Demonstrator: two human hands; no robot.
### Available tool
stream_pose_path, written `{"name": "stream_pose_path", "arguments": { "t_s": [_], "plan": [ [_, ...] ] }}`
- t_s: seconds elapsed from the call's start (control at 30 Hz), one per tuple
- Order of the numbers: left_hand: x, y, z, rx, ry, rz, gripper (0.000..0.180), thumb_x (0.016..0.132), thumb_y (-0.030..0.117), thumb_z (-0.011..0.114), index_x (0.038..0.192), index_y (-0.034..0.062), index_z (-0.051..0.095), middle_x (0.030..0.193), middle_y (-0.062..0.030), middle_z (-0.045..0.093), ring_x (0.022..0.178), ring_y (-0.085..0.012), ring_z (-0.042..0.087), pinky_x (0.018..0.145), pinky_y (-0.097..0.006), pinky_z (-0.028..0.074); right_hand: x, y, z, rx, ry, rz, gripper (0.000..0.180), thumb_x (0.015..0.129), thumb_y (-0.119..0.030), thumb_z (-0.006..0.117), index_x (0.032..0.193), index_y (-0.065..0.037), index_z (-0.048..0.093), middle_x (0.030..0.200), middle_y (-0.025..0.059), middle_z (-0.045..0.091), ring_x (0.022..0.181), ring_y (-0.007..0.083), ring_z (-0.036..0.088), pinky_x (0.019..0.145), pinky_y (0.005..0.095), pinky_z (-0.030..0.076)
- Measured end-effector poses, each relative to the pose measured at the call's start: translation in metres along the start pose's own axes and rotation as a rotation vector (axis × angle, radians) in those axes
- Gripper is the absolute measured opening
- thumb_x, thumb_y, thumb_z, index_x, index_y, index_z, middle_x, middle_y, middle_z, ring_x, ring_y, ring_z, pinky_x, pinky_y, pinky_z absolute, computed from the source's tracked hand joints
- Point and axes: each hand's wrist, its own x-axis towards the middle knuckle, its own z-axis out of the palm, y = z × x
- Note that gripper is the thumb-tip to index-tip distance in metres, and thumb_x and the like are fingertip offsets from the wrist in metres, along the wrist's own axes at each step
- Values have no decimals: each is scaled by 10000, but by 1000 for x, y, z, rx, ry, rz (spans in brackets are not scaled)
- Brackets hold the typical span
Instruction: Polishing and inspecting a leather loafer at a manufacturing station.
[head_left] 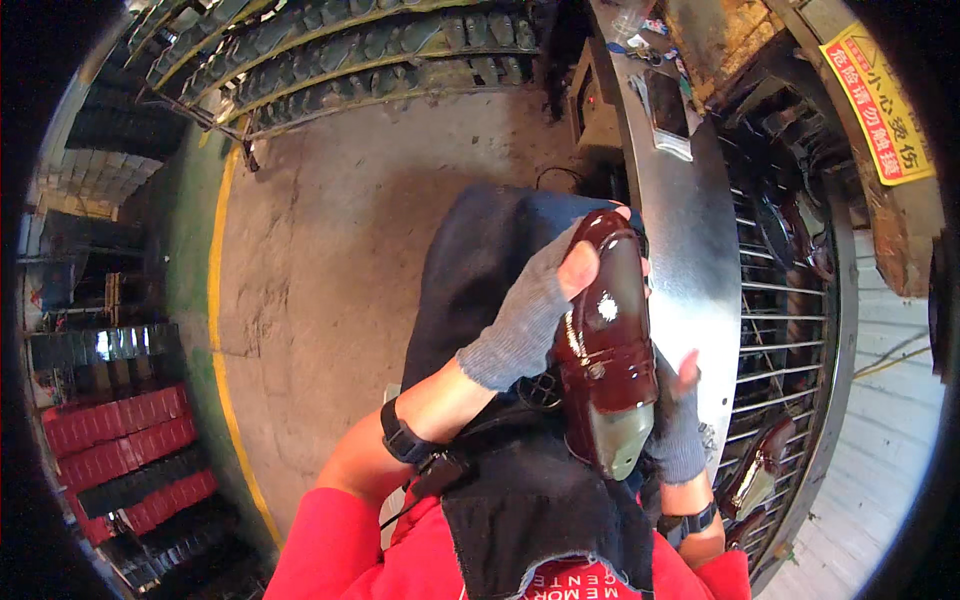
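A glossy dark red-brown shoe upper [606, 300] is stretched over a grey-green shoe last [622, 440], its toe pointing away from me and its bare heel end toward my body. My left hand [572, 275], in a grey fingerless glove, is closed round the front of the shoe; its thumb lies on the near side and fingertips show past the far edge. My right hand [682, 400], gloved likewise, is beside and partly behind the shoe's heel end. Its thumb sticks out free, while the other fingers are hidden, so I cannot tell their grip.
On my right runs a metal bench top [690, 240] with a phone-like dark slab [667, 104] on it. Beyond lies a barred rack [785, 345] holding other glossy shoes [758, 468], below a yellow-and-red warning sign [880, 105]. Shelves of shoe lasts [380, 50] stand ahead; red stacks [125, 440] are left.
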Motion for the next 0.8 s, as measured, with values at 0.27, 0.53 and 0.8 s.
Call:
{"name": "stream_pose_path", "arguments": {
  "t_s": [0.27,0.53,0.8],
  "plan": [
    [22,10,9,182,8,-103,1122,899,905,287,1575,21,431,1507,-174,563,1287,-259,615,1126,-421,491,-10,-31,42,-77,81,38,895,963,-681,607,1451,62,502,1263,253,698,1061,370,746,942,488,632],
    [69,-14,-66,1577,37,230,483,846,222,857,1248,36,665,1272,-238,670,1174,-381,661,985,-444,546,-11,-49,16,-45,200,-90,783,957,-553,671,1427,57,529,1210,273,710,1004,382,757,904,465,641],
    [61,8,-37,1412,8,-207,453,962,302,781,1333,53,700,1274,-92,742,1132,-198,664,1032,-362,512,6,-44,15,165,12,-56,1007,933,-778,537,1502,47,436,1299,299,655,1082,453,718,948,541,620]
  ]
}}
